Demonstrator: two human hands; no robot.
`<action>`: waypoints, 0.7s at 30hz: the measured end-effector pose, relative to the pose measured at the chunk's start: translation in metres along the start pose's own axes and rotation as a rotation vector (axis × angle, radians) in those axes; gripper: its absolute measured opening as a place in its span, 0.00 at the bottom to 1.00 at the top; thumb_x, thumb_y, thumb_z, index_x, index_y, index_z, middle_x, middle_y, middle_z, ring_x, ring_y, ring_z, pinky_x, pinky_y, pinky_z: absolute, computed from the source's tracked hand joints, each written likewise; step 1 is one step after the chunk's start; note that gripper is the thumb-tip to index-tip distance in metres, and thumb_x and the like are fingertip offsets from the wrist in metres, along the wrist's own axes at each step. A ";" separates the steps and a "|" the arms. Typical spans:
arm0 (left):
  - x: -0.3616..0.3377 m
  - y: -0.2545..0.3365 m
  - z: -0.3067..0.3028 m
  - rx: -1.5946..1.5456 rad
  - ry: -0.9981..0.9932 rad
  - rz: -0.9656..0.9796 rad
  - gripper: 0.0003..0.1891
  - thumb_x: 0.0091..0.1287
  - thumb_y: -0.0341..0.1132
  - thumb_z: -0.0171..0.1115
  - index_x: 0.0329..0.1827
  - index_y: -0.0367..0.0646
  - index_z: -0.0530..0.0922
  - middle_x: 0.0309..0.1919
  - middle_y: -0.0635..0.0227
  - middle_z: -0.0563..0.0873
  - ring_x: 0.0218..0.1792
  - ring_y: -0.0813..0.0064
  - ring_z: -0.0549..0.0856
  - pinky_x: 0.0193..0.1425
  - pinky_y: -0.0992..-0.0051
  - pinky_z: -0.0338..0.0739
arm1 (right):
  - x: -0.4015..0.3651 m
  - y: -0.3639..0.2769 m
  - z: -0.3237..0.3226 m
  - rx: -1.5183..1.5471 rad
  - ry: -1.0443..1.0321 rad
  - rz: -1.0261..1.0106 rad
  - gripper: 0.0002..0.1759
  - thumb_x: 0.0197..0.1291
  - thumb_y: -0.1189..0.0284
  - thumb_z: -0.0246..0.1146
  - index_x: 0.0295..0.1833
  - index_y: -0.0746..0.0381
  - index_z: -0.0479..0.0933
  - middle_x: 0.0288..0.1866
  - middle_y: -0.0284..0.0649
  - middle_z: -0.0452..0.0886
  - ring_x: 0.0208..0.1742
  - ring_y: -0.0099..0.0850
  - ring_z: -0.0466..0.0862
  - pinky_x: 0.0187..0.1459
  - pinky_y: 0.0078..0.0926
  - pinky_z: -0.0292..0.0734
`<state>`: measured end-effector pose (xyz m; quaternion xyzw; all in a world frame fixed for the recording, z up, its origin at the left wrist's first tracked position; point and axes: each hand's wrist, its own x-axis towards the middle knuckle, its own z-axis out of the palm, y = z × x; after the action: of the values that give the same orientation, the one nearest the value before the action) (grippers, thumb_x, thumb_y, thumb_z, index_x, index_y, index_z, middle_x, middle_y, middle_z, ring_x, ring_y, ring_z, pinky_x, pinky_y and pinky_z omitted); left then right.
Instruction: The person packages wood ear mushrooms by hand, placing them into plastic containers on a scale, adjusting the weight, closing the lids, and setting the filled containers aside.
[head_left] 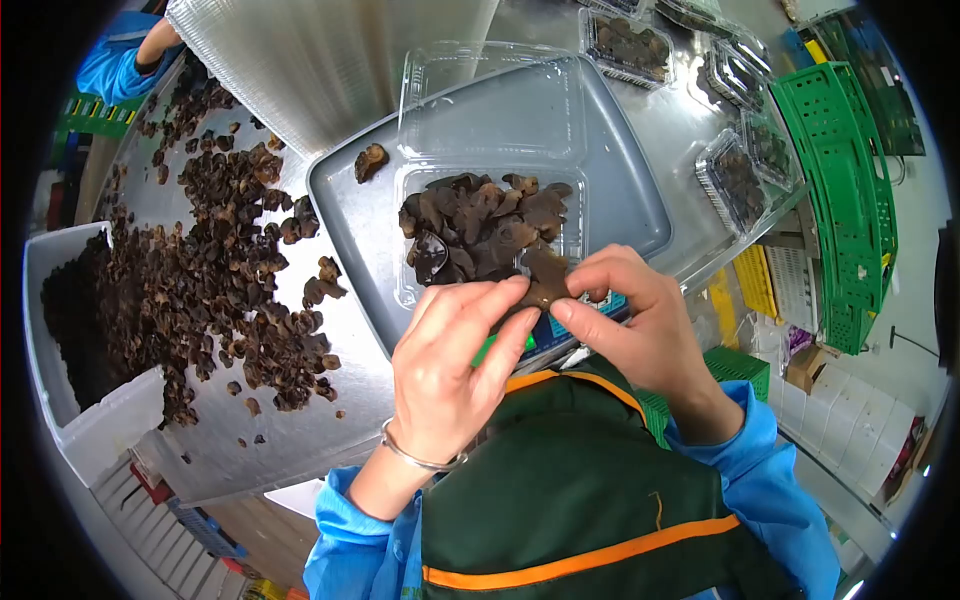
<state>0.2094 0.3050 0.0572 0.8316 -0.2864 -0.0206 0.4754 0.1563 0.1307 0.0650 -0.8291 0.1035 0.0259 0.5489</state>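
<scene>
Between the fingertips of both hands is one dark brown wood ear mushroom piece (546,274). My left hand (450,355) pinches its left edge, a silver bangle at the wrist. From the other side, my right hand (635,315) grips it with thumb and fingers. Just beyond my fingers lies an open clear plastic clamshell box (490,112), its lid folded back and its base heaped with wood ear mushrooms (480,225). The box rests in a grey tray (632,180). A lone mushroom piece (371,162) lies in the tray's far left corner. My hands partly cover a lit display below the tray.
Loose wood ears (235,280) spread across the metal table at left, beside a tipped white bin (105,420). Stacked clear plastic packaging (330,60) stands behind the tray. Filled boxes (733,182) sit at right, near a green crate (835,200). Another person's blue sleeve (112,72) shows far left.
</scene>
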 end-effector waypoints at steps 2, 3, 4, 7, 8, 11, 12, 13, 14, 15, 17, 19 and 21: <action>-0.002 0.003 0.007 -0.106 0.018 -0.090 0.15 0.51 0.25 0.69 0.43 0.38 0.81 0.33 0.63 0.83 0.33 0.71 0.81 0.38 0.75 0.77 | -0.006 -0.003 0.002 0.077 0.030 0.021 0.08 0.49 0.73 0.67 0.35 0.62 0.78 0.35 0.36 0.79 0.38 0.32 0.75 0.42 0.29 0.65; -0.003 0.005 0.009 -0.210 0.038 -0.182 0.15 0.51 0.25 0.69 0.43 0.37 0.80 0.33 0.62 0.83 0.31 0.73 0.81 0.38 0.77 0.78 | -0.008 -0.001 0.004 0.077 0.036 0.030 0.08 0.49 0.73 0.67 0.35 0.62 0.78 0.35 0.36 0.79 0.38 0.32 0.75 0.42 0.29 0.65; -0.004 0.005 0.009 -0.214 0.016 -0.202 0.14 0.52 0.25 0.70 0.42 0.37 0.80 0.31 0.65 0.83 0.30 0.80 0.81 0.38 0.81 0.78 | -0.010 0.002 0.005 0.026 0.073 -0.050 0.07 0.49 0.73 0.67 0.35 0.61 0.78 0.35 0.35 0.78 0.38 0.32 0.75 0.43 0.29 0.65; -0.007 0.010 0.009 -0.502 -0.045 -0.524 0.14 0.52 0.24 0.68 0.43 0.38 0.79 0.31 0.69 0.82 0.32 0.84 0.80 0.39 0.83 0.77 | -0.013 0.003 0.007 -0.127 0.123 -0.219 0.06 0.50 0.73 0.67 0.34 0.61 0.78 0.34 0.34 0.78 0.38 0.31 0.75 0.44 0.28 0.63; -0.007 0.011 0.010 -0.490 -0.051 -0.543 0.13 0.53 0.23 0.66 0.42 0.38 0.79 0.32 0.73 0.81 0.34 0.87 0.79 0.39 0.85 0.75 | -0.015 0.004 0.008 -0.115 0.105 -0.213 0.06 0.50 0.73 0.67 0.34 0.61 0.78 0.34 0.35 0.78 0.38 0.31 0.75 0.43 0.28 0.64; -0.008 0.011 0.010 -0.678 -0.045 -0.647 0.13 0.53 0.22 0.65 0.42 0.38 0.79 0.33 0.74 0.81 0.34 0.87 0.79 0.40 0.86 0.75 | -0.021 0.005 0.011 -0.017 0.082 -0.152 0.07 0.50 0.73 0.67 0.34 0.61 0.78 0.33 0.35 0.78 0.37 0.32 0.75 0.43 0.28 0.64; -0.008 0.012 0.009 -0.679 -0.049 -0.642 0.13 0.53 0.22 0.65 0.42 0.38 0.79 0.33 0.74 0.81 0.34 0.87 0.79 0.40 0.86 0.75 | -0.023 0.005 0.011 0.070 0.077 -0.091 0.07 0.49 0.73 0.67 0.34 0.61 0.78 0.33 0.36 0.78 0.37 0.32 0.75 0.42 0.29 0.65; -0.008 0.014 0.008 -0.711 -0.050 -0.639 0.13 0.53 0.22 0.65 0.42 0.37 0.79 0.33 0.74 0.80 0.34 0.88 0.79 0.40 0.86 0.76 | -0.024 0.005 0.012 0.069 0.082 -0.090 0.07 0.49 0.73 0.67 0.34 0.61 0.78 0.33 0.36 0.78 0.37 0.32 0.75 0.42 0.29 0.65; -0.008 0.015 0.007 -0.743 -0.051 -0.636 0.13 0.53 0.21 0.64 0.43 0.37 0.79 0.33 0.74 0.80 0.35 0.88 0.79 0.40 0.86 0.76 | -0.025 0.004 0.013 0.068 0.098 -0.101 0.07 0.50 0.73 0.67 0.34 0.62 0.78 0.33 0.36 0.78 0.37 0.32 0.75 0.42 0.29 0.65; -0.009 0.015 0.008 -0.743 -0.053 -0.635 0.13 0.53 0.21 0.64 0.43 0.37 0.79 0.33 0.74 0.80 0.35 0.88 0.79 0.40 0.86 0.76 | -0.025 0.004 0.013 0.067 0.113 -0.113 0.07 0.50 0.74 0.67 0.34 0.62 0.78 0.33 0.36 0.78 0.37 0.32 0.75 0.42 0.29 0.65; -0.010 0.014 0.011 -0.710 -0.034 -0.590 0.13 0.54 0.20 0.62 0.44 0.37 0.79 0.34 0.72 0.80 0.35 0.86 0.79 0.41 0.85 0.76 | -0.026 0.004 0.014 0.045 0.123 -0.130 0.07 0.50 0.74 0.67 0.34 0.62 0.78 0.33 0.36 0.78 0.37 0.32 0.75 0.42 0.29 0.65; -0.012 0.013 0.012 -0.686 -0.035 -0.589 0.13 0.55 0.20 0.60 0.44 0.36 0.78 0.34 0.72 0.80 0.35 0.86 0.79 0.42 0.84 0.76 | -0.027 0.005 0.015 0.021 0.128 -0.146 0.07 0.50 0.74 0.67 0.34 0.62 0.78 0.33 0.36 0.78 0.37 0.32 0.75 0.42 0.29 0.65; -0.012 0.012 0.010 -0.663 -0.035 -0.592 0.13 0.55 0.19 0.59 0.45 0.36 0.78 0.34 0.71 0.80 0.35 0.85 0.79 0.43 0.83 0.76 | -0.029 0.005 0.017 0.034 0.143 -0.160 0.07 0.50 0.74 0.67 0.34 0.62 0.78 0.34 0.36 0.78 0.37 0.33 0.75 0.42 0.29 0.65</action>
<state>0.1912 0.2987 0.0589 0.6798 -0.0219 -0.2606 0.6851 0.1286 0.1487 0.0583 -0.8251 0.0762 -0.0789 0.5542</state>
